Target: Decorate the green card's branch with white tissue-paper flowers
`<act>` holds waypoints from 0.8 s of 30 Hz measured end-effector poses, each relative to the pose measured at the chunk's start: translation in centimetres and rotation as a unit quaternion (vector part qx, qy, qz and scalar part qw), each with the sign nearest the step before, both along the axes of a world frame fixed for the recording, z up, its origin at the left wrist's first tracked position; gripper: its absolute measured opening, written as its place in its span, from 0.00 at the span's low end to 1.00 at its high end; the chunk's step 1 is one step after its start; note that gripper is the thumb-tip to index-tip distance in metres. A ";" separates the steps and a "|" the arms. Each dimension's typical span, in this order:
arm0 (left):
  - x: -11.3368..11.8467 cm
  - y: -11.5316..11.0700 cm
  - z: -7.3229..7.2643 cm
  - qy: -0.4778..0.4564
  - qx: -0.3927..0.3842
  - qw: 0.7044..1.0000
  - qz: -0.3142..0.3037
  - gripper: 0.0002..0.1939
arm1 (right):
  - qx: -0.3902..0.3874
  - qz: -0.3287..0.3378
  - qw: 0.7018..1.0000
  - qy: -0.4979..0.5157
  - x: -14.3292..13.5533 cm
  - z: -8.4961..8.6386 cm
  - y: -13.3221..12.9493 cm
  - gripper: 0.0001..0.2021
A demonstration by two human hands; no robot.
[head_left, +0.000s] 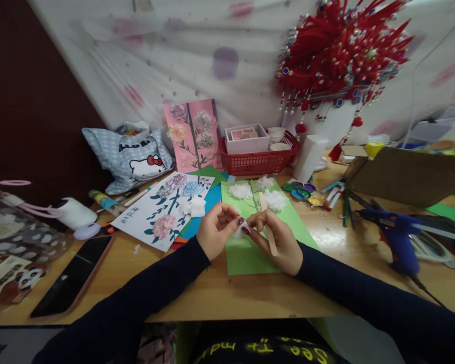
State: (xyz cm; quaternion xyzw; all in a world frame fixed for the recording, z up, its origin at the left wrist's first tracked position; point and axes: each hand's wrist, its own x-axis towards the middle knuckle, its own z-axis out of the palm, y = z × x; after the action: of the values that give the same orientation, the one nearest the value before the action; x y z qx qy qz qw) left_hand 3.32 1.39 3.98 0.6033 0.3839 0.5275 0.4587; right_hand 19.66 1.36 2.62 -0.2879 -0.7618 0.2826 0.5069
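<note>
Over a light green sheet of paper (246,259), my left hand (215,230) is closed, pinching a small piece of white tissue paper (238,233). My right hand (282,237) meets it there, its thumb and fingertips closed on the same piece. A flat wooden craft stick (272,243) is also tucked in the fingers of my right hand. White ruffled flowers (275,200) and a darker green stem (255,194) lie on the sheet's upper part. Just left of my left hand, a stack of white tissue squares (192,206) rests on a finished flower picture (136,222).
A blue glue gun (392,235) lies at right, beside a propped cardboard piece (409,174). Paint pots (303,193) and markers (335,197) sit past the sheet. Behind are a red basket (258,163) and a pink flower card (193,134). A phone (74,275) lies at left.
</note>
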 end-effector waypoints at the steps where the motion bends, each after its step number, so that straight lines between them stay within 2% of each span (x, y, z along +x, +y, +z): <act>1: 0.0 -0.1 0.1 -0.005 0.000 1.000 -0.005 0.13 | -0.002 0.000 1.000 0.006 0.0 0.0 0.0 0.10; 6: -0.4 0.3 0.1 -0.035 -0.023 0.999 -0.023 0.16 | 0.000 -0.015 1.000 0.020 0.3 0.3 0.1 0.09; 12: -0.5 0.9 -0.6 -0.039 -0.099 0.991 -0.081 0.21 | 0.001 -0.010 0.999 0.032 0.4 0.3 0.2 0.08; 16: -0.4 0.8 -0.7 -0.021 -0.112 0.991 -0.066 0.20 | 0.011 -0.017 0.999 0.025 0.4 0.1 0.3 0.08; 20: -0.4 0.8 -0.6 -0.031 -0.119 0.992 -0.042 0.20 | 0.074 -0.074 0.995 -0.002 0.8 0.5 0.0 0.09; 24: -0.4 0.8 -0.7 -0.037 -0.111 0.992 -0.040 0.21 | 0.148 -0.069 0.983 -0.085 1.1 0.9 -0.4 0.08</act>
State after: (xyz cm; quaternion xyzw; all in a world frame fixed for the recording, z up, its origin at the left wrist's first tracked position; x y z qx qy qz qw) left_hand 2.93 2.21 3.26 0.5433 0.3989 0.4848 0.5574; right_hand 20.76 0.99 3.49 -0.2844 -0.8139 0.1060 0.4954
